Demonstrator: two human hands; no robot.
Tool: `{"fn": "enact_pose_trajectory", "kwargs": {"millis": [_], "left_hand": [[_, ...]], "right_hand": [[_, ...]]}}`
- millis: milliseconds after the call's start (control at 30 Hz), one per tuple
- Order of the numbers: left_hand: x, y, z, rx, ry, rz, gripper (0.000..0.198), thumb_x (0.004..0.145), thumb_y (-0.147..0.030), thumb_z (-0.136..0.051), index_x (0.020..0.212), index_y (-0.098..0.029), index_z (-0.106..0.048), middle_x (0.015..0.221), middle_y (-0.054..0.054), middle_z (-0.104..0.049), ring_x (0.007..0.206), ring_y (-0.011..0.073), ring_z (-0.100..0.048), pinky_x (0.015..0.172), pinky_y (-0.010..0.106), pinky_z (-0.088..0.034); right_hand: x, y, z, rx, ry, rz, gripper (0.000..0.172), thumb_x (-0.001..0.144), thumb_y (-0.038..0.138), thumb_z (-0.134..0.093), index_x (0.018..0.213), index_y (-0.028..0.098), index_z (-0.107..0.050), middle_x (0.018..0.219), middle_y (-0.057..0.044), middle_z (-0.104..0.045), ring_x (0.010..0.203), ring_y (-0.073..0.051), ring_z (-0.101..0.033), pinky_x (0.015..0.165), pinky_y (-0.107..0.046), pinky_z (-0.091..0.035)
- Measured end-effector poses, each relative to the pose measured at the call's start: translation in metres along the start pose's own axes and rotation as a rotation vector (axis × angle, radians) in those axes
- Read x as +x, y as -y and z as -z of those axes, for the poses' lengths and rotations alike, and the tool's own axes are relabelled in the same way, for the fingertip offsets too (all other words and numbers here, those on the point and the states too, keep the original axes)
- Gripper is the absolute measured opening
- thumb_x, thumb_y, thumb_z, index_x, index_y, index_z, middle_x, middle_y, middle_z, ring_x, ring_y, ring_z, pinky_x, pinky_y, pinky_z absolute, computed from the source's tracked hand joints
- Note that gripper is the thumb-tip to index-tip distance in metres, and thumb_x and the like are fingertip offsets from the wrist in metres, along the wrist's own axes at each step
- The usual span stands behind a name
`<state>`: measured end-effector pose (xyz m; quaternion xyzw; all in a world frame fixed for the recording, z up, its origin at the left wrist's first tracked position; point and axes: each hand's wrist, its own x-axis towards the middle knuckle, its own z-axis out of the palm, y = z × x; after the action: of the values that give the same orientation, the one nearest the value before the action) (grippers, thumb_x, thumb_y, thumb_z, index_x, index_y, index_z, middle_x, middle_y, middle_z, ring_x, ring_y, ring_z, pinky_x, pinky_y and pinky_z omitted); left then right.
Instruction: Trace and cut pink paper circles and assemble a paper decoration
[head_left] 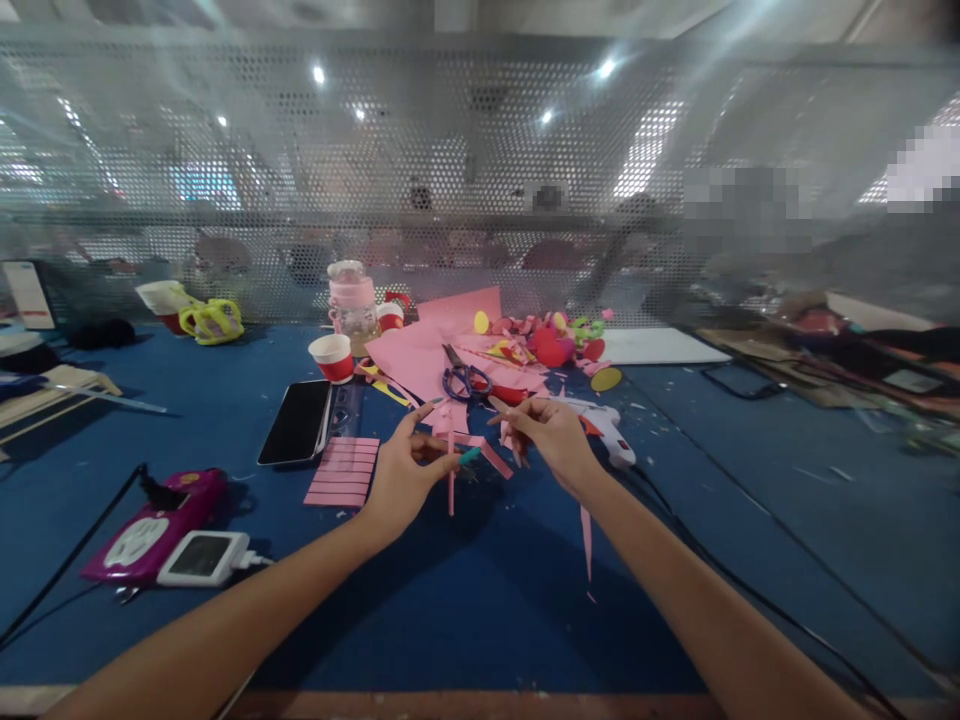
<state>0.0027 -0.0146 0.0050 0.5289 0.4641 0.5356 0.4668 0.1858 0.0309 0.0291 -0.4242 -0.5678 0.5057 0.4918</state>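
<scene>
Over the middle of the blue table, my left hand pinches folded pink paper strips between thumb and fingers. One strip hangs straight down and another slants to the right. Close by, the fingers of my right hand are pressed together; what they hold, if anything, is too small to make out. Just beyond both hands lie dark-handled scissors on sheets of pink paper. A white glue gun rests to the right of my right hand. Left of my left hand is a pink paper piece with dark lines.
A black phone, a red-and-white paper cup and a pink-lidded jar stand left of the paper. A purple power strip holds a white charger. The glue gun's black cord runs across the right side.
</scene>
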Motion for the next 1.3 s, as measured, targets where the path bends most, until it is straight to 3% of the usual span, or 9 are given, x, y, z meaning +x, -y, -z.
{"fn": "enact_pose_trajectory", "kwargs": {"millis": [333,467,633,733,833,933,1067,1167,1300], "left_hand": [[0.004,-0.002,0.002,-0.196,-0.047,0.050,0.073,0.061,-0.024,-0.071,0.124,-0.016,-0.035,0.065,-0.004,-0.060,0.059,0.0142,-0.064,0.059,0.027,-0.053],[0.007,-0.002,0.002,-0.230,-0.068,0.064,0.075,0.059,-0.026,-0.072,0.123,-0.016,-0.035,0.063,-0.004,-0.060,0.059,0.0150,-0.064,0.055,0.025,-0.052],[0.009,-0.001,0.004,-0.295,-0.106,0.086,0.078,0.055,-0.028,-0.075,0.121,-0.014,-0.035,0.059,-0.006,-0.058,0.058,0.0160,-0.064,0.056,0.028,-0.053],[0.011,0.000,0.006,-0.314,-0.159,0.072,0.078,0.055,-0.028,-0.075,0.121,-0.014,-0.035,0.058,-0.006,-0.059,0.058,0.0144,-0.064,0.058,0.028,-0.053],[0.012,0.000,0.007,-0.308,-0.197,0.047,0.074,0.056,-0.028,-0.074,0.119,-0.014,-0.037,0.058,-0.006,-0.060,0.059,0.0126,-0.063,0.059,0.026,-0.052],[0.012,-0.002,0.007,-0.345,-0.203,0.054,0.071,0.054,-0.027,-0.075,0.114,-0.014,-0.039,0.056,-0.008,-0.058,0.056,0.0108,-0.061,0.059,0.024,-0.052],[0.011,-0.002,0.006,-0.345,-0.212,0.040,0.068,0.054,-0.026,-0.075,0.111,-0.015,-0.041,0.057,-0.008,-0.059,0.055,0.0098,-0.060,0.057,0.022,-0.050],[0.012,-0.001,0.006,-0.324,-0.221,0.039,0.066,0.054,-0.025,-0.075,0.110,-0.015,-0.042,0.057,-0.008,-0.059,0.056,0.0100,-0.061,0.059,0.023,-0.051],[0.013,0.001,0.005,-0.320,-0.169,0.033,0.066,0.054,-0.027,-0.075,0.111,-0.014,-0.043,0.062,-0.005,-0.061,0.060,0.0115,-0.062,0.061,0.025,-0.051]], "right_hand": [[0.002,-0.004,0.006,0.047,-0.073,0.070,0.052,0.071,0.058,-0.054,0.040,0.019,-0.038,0.028,0.005,-0.035,0.022,-0.007,-0.034,0.023,-0.020,-0.028],[0.001,-0.006,0.006,0.026,-0.071,0.063,0.057,0.071,0.060,-0.050,0.035,0.020,-0.036,0.027,0.002,-0.035,0.022,-0.008,-0.035,0.024,-0.022,-0.030],[0.000,0.001,0.004,-0.005,-0.097,0.158,0.032,0.070,0.047,-0.062,0.078,0.016,-0.061,0.075,-0.007,-0.067,0.060,-0.016,-0.062,0.053,-0.028,-0.050],[-0.004,0.008,0.001,-0.233,-0.285,0.398,0.044,0.065,0.039,-0.069,0.103,0.021,-0.056,0.111,-0.009,-0.059,0.102,-0.022,-0.054,0.081,-0.038,-0.047],[-0.015,0.010,-0.007,-0.571,-0.390,0.632,0.026,0.073,0.034,-0.062,0.094,0.020,-0.057,0.103,-0.009,-0.058,0.104,-0.022,-0.049,0.087,-0.039,-0.041],[-0.028,0.004,-0.022,-0.793,-0.112,0.620,0.018,0.083,0.034,-0.049,0.075,0.019,-0.055,0.077,-0.007,-0.058,0.079,-0.019,-0.054,0.073,-0.033,-0.044],[-0.037,-0.007,-0.041,-0.804,0.223,0.388,0.027,0.083,0.043,-0.047,0.084,0.018,-0.056,0.081,-0.007,-0.061,0.072,-0.018,-0.056,0.062,-0.028,-0.043],[-0.037,-0.012,-0.049,-0.659,0.271,0.258,0.030,0.080,0.046,-0.049,0.074,0.018,-0.056,0.067,-0.003,-0.060,0.059,-0.015,-0.055,0.053,-0.025,-0.039],[-0.034,-0.015,-0.051,-0.518,0.189,0.151,0.030,0.075,0.046,-0.056,0.067,0.018,-0.057,0.058,-0.001,-0.059,0.051,-0.013,-0.053,0.048,-0.023,-0.036]]}}
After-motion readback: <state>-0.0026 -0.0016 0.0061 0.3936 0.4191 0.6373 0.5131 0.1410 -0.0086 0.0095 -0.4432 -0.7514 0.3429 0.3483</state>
